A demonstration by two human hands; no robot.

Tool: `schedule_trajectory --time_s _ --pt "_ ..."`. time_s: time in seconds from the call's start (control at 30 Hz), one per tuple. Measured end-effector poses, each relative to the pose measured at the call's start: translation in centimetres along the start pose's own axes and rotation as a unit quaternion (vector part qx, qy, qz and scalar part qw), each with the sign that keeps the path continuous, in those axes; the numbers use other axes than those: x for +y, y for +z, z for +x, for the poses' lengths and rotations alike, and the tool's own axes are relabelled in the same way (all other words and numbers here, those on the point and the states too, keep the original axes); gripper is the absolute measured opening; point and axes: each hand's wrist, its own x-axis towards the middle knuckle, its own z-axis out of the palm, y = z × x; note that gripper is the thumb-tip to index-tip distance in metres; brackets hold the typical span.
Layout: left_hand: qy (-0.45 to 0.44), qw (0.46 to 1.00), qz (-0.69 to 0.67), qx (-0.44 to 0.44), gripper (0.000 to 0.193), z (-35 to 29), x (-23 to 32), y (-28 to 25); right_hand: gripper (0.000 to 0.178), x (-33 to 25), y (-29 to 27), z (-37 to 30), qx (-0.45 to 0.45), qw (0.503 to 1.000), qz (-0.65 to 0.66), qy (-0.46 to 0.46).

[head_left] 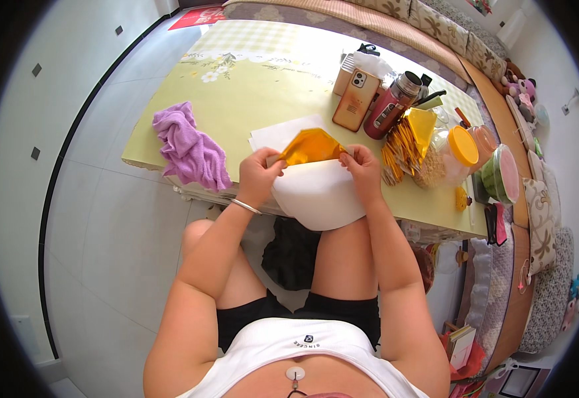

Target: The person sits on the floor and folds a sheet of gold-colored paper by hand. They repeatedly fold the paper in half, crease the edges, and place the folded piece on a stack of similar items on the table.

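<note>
My left hand [260, 175] and my right hand [363, 172] are held apart at the table's near edge, each with fingers pinched. Between them stretches a shiny gold foil sheet [311, 144], its far corners folded at a slant. A white sheet [319, 194] hangs from the same place down over my lap, its lower edge curved. I cannot tell if the white is the foil's back or a separate sheet. Beyond my hands, more white paper [289, 129] lies flat on the table.
On the pale yellow-green table [236, 99] a purple towel [193, 147] lies crumpled at the left. To the right stand a propped phone [357, 99], a red flask [391, 106], a bundle of folded gold paper [402, 146], a yellow-lidded jar [455, 156] and a cut watermelon [499, 176].
</note>
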Motion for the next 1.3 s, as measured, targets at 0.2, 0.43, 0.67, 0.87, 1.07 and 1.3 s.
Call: schedule_trajectory --time_s 0.2,0.43,0.67,0.87,1.07,1.3 --pt "-0.086 0.984 -0.157 0.016 0.013 0.6 1.7 -1.4 0.011 -1.1 2.4 -1.1 0.045 0.984 0.17 -0.038" --pt "-0.087 0.98 -0.173 0.036 0.004 0.8 1.6 -1.7 0.012 -1.6 3.4 -2.7 0.048 0.984 0.165 -0.052" --pt "-0.074 0.983 -0.168 0.007 0.011 1.0 1.3 -2.0 0.018 -1.5 2.7 -3.1 0.06 0.979 0.195 -0.001" --pt "-0.045 0.989 -0.138 -0.042 0.017 0.5 2.3 -2.3 0.017 -4.0 1.1 -3.0 0.017 0.976 0.176 0.125" --pt "-0.067 0.988 -0.12 -0.073 0.01 0.3 1.8 -2.2 0.016 -2.5 -0.1 -3.1 0.015 0.994 0.096 0.054" --pt "-0.031 0.993 -0.081 -0.076 0.005 0.6 1.9 -1.9 0.014 -5.0 1.6 -2.8 0.056 0.996 0.064 0.027"
